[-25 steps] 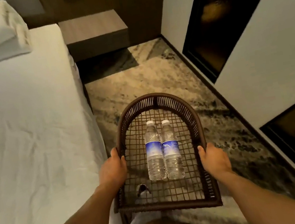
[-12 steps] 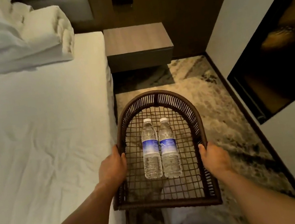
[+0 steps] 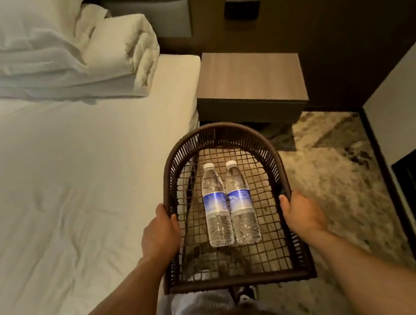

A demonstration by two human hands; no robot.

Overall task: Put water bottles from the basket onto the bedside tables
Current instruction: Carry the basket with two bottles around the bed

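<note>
Two water bottles, left one (image 3: 216,206) and right one (image 3: 240,203), lying side by side and touching in one dark wicker basket (image 3: 214,131), caps pointing away. Both hands on the basket: left hand (image 3: 160,233) with fingers wrapped round the left rim, right hand (image 3: 301,210) with fingers wrapped round the right rim. One bedside table (image 3: 249,77) just past the basket, beside one bed (image 3: 53,184). One folded white duvet stack (image 3: 44,55) up on the bed.

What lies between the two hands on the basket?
Two water bottles lying side by side on the basket mesh, between left hand and right hand, head view.
</note>
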